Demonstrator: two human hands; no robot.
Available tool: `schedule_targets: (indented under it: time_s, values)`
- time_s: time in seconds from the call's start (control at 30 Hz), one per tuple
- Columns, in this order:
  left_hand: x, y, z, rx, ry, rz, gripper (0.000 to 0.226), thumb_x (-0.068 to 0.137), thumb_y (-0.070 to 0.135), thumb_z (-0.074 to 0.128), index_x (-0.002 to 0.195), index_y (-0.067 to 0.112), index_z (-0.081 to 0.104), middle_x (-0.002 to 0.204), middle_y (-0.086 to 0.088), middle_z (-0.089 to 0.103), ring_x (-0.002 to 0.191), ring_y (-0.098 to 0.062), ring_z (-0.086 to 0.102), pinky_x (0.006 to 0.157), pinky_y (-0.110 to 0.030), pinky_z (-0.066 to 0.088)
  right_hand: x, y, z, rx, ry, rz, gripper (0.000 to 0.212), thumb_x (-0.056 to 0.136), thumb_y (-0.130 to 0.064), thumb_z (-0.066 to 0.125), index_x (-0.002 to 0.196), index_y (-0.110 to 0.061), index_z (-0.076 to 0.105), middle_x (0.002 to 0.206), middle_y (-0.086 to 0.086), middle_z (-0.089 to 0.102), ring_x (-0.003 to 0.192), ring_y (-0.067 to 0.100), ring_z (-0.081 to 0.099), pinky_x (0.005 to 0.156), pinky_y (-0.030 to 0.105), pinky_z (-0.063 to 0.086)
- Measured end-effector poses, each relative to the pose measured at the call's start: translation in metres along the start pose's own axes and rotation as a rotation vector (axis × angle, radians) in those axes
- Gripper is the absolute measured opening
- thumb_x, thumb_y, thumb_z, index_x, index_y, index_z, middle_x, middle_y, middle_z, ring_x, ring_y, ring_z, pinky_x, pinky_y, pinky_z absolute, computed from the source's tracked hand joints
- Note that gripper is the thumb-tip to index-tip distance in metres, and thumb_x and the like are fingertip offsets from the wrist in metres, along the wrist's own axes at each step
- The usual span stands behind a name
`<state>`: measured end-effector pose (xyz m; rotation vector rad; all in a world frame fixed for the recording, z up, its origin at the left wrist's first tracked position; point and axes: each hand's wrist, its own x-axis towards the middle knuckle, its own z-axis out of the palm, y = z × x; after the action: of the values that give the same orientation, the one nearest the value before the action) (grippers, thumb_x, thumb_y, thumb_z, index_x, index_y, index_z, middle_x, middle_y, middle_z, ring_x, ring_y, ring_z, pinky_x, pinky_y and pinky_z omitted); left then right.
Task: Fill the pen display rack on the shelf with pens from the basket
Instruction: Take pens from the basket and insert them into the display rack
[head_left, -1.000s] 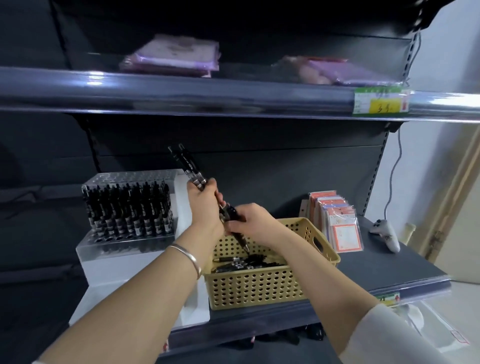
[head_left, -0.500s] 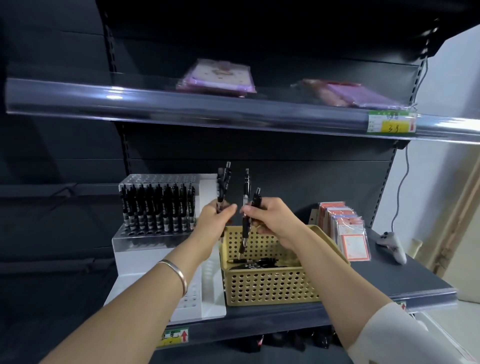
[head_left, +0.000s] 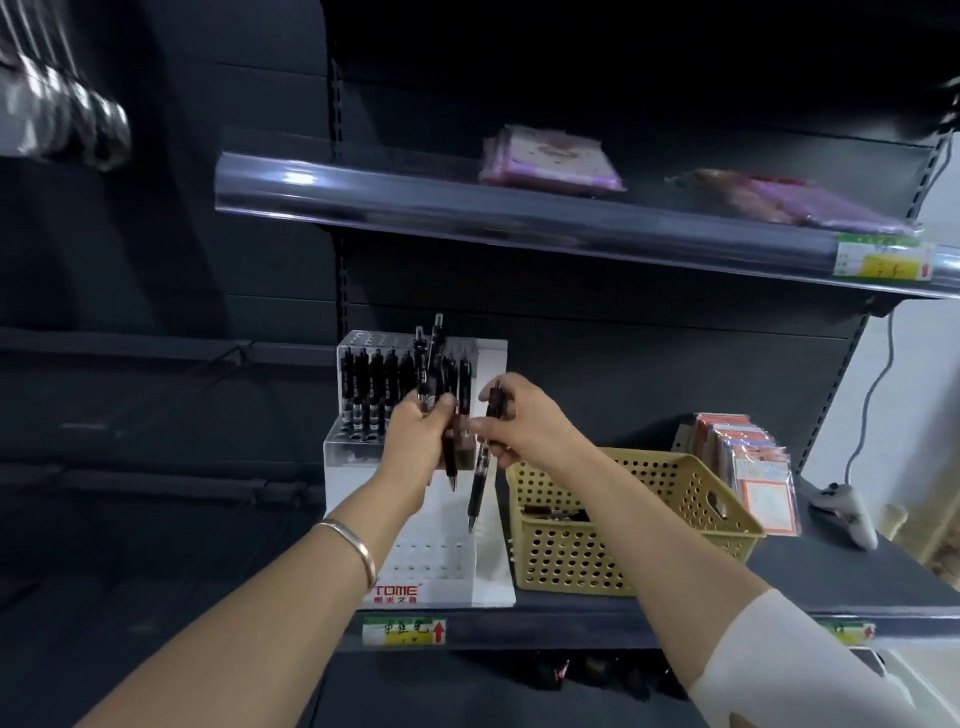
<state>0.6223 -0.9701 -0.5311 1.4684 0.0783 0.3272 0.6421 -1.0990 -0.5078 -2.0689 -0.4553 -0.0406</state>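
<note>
The white stepped pen display rack (head_left: 488, 566) stands on the lower shelf, its top tier lined with several black pens (head_left: 371, 395); the lower tiers show bare holes. My left hand (head_left: 418, 441) is shut on a small bunch of black pens (head_left: 431, 358) held upright in front of the rack. My right hand (head_left: 522, 421) pinches a single black pen (head_left: 479, 480), tip down, right beside the left hand. To the right sits the tan perforated basket (head_left: 623, 551) with a few dark pens (head_left: 553, 514) inside.
Packets of cards (head_left: 748, 478) stand behind the basket, and a white game controller (head_left: 847, 512) lies at the shelf's right end. The upper shelf (head_left: 467, 208) carries pink packages (head_left: 548, 158). A price label (head_left: 404, 630) sits on the lower shelf edge.
Both hands have left the basket and moved left in front of the rack. The right hand now holds one pen apart from the left hand's bunch. The camera has swung left.
</note>
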Motion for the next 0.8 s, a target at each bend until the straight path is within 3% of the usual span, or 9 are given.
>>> schedule_targets:
  time_s: [0.07, 0.1, 0.17, 0.23, 0.33, 0.43, 0.67, 0.8]
  values:
    - [0.001, 0.001, -0.018, 0.008, 0.053, 0.024, 0.038, 0.098, 0.020, 0.046, 0.129, 0.001, 0.040, 0.079, -0.007, 0.061, 0.056, -0.016, 0.060, 0.045, -0.021, 0.049, 0.002, -0.007, 0.006, 0.065, 0.105, -0.019, 0.028, 0.088, -0.013, 0.065, 0.110, -0.014, 0.048, 0.074, 0.002, 0.060, 0.051, 0.008, 0.057, 0.048, 0.018, 0.050]
    - [0.001, 0.001, -0.026, 0.026, 0.078, 0.047, 0.036, 0.098, 0.021, 0.046, 0.128, 0.002, 0.042, 0.084, -0.006, 0.061, 0.062, -0.015, 0.061, 0.050, -0.020, 0.049, 0.004, -0.011, 0.010, 0.098, 0.136, -0.023, 0.027, 0.089, -0.014, 0.063, 0.112, -0.014, 0.048, 0.075, 0.003, 0.061, 0.053, 0.010, 0.059, 0.051, 0.021, 0.054]
    - [0.000, 0.001, -0.042, 0.039, 0.132, 0.082, 0.024, 0.098, 0.020, 0.045, 0.118, 0.007, 0.047, 0.090, -0.002, 0.061, 0.074, -0.013, 0.060, 0.061, -0.021, 0.049, 0.010, -0.017, 0.017, 0.169, 0.153, 0.004, 0.022, 0.095, -0.017, 0.054, 0.115, -0.013, 0.047, 0.080, 0.007, 0.061, 0.057, 0.015, 0.064, 0.062, 0.032, 0.060]
    - [0.000, 0.000, -0.056, 0.008, 0.159, 0.082, 0.012, 0.098, 0.018, 0.044, 0.107, 0.012, 0.048, 0.081, -0.002, 0.055, 0.065, -0.012, 0.052, 0.052, -0.021, 0.048, 0.015, -0.023, 0.025, 0.213, 0.134, 0.041, 0.021, 0.099, -0.019, 0.046, 0.119, -0.011, 0.046, 0.091, 0.008, 0.058, 0.061, 0.017, 0.066, 0.066, 0.034, 0.060]
    - [0.002, -0.004, -0.072, -0.007, 0.184, 0.059, 0.006, 0.098, 0.017, 0.044, 0.094, 0.016, 0.048, 0.071, -0.002, 0.048, 0.057, -0.013, 0.044, 0.049, -0.026, 0.042, 0.019, -0.031, 0.034, 0.089, 0.171, -0.038, 0.020, 0.099, -0.018, 0.044, 0.114, -0.006, 0.049, 0.090, 0.010, 0.062, 0.067, 0.015, 0.068, 0.068, 0.029, 0.060]
    - [0.005, -0.007, -0.078, -0.036, 0.166, 0.054, 0.015, 0.098, 0.017, 0.046, 0.083, 0.020, 0.047, 0.066, -0.001, 0.045, 0.051, -0.014, 0.040, 0.046, -0.025, 0.037, 0.025, -0.037, 0.043, -0.003, 0.275, -0.143, 0.017, 0.098, -0.019, 0.049, 0.102, -0.004, 0.051, 0.087, 0.012, 0.067, 0.068, 0.014, 0.070, 0.071, 0.036, 0.059]
    - [0.013, -0.012, -0.080, -0.070, 0.129, 0.048, 0.013, 0.097, 0.015, 0.048, 0.085, 0.011, 0.044, 0.063, -0.003, 0.042, 0.044, -0.013, 0.038, 0.045, -0.027, 0.034, 0.048, -0.037, 0.064, -0.164, 0.271, -0.192, 0.021, 0.096, -0.024, 0.051, 0.109, -0.007, 0.051, 0.082, 0.007, 0.063, 0.068, 0.014, 0.069, 0.068, 0.041, 0.059]
    - [0.016, -0.015, -0.082, -0.088, 0.120, 0.031, 0.010, 0.097, 0.015, 0.047, 0.089, 0.009, 0.044, 0.066, -0.004, 0.044, 0.047, -0.015, 0.039, 0.046, -0.028, 0.034, 0.059, -0.044, 0.064, -0.269, 0.269, -0.206, 0.020, 0.095, -0.029, 0.053, 0.095, -0.009, 0.052, 0.079, 0.007, 0.064, 0.069, 0.018, 0.068, 0.066, 0.040, 0.058]
